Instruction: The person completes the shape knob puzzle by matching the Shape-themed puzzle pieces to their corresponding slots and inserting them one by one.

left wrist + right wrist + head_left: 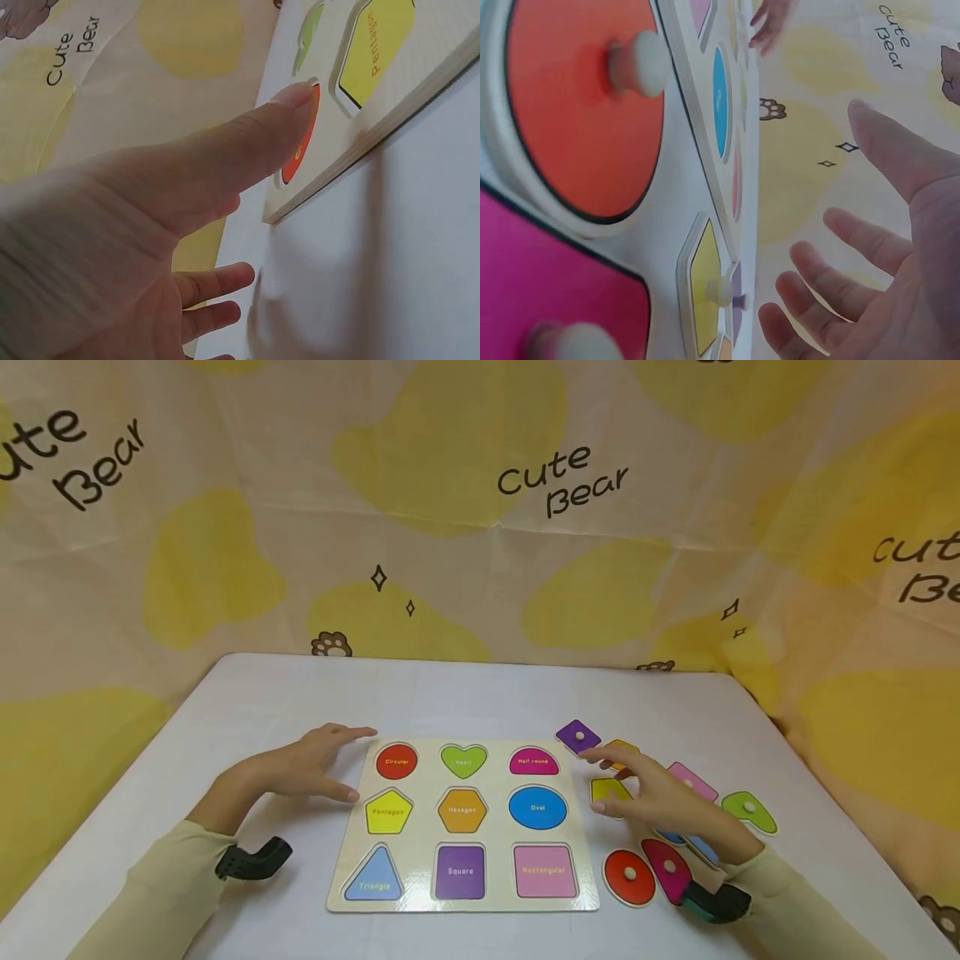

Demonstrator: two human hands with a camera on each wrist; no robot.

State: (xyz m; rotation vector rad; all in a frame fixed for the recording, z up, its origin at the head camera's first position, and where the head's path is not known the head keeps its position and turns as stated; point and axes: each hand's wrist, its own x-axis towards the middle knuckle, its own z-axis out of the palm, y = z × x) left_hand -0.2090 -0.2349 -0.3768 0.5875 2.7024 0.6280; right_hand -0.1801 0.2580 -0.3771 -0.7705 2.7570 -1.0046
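Observation:
A pale wooden shape board [422,852] lies on the table, with labelled recesses in several colours. My left hand [307,764] is at its left edge, thumb and index finger spread and holding nothing; in the left wrist view the thumb [255,142] hides part of the red circle recess, and whether it touches the board I cannot tell. Over the loose pieces on the right hovers my right hand [660,789], fingers apart and holding nothing. Nearest to it are the yellow pentagon piece [604,791], the orange hexagon piece [622,748] and the purple square piece [570,734].
Other knobbed pieces lie on the right: red circle [619,890], magenta half round [662,857], pink rectangle [699,783] and green heart [759,816]. Blue pieces [705,852] are partly hidden under the right wrist. A patterned curtain [465,568] hangs behind the white table [450,693].

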